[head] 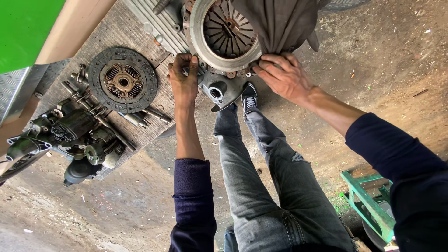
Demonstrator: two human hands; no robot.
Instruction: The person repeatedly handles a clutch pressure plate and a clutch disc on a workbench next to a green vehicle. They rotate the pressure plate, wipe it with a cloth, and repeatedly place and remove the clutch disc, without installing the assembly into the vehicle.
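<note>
Head view, looking down. The clutch pressure plate [223, 35] sits on an engine/gearbox housing [154, 23] at top centre, resting on a wooden bench top [116, 32]. The plate is round, so no long axis; its open face w/ rusty radial spring fingers points up toward the camera. Approx. the right third of the plate is covered by a grey cloth [280, 21], and the top edge is cut off by the frame.

Left hand [183, 79]: fingers curled together, clamped on the plate's lower-left rim next to a bolt lug. Right hand [284, 77]: fingers spread apart, tips pressed on the lower-right rim just under the cloth. Whether a fastener sits under either hand cannot be told. An aluminium bracket w/ a round bore [219, 91] hangs below the plate, between the two hands.

A loose clutch friction disc [122, 80] lies flat on the bench, left of the left hand and apart from it; splined hub up, damper springs visible. Several long bolts [144, 116] lie beside it. A dark starter-type assy [74, 135] sits at the bench's lower-left corner; detail is hard to make out.

A green panel [25, 28] fills the top-left corner, unmarked. A green metal frame [368, 200] stands on the dirt floor at lower right, partly cut off. No labels legible.
</note>
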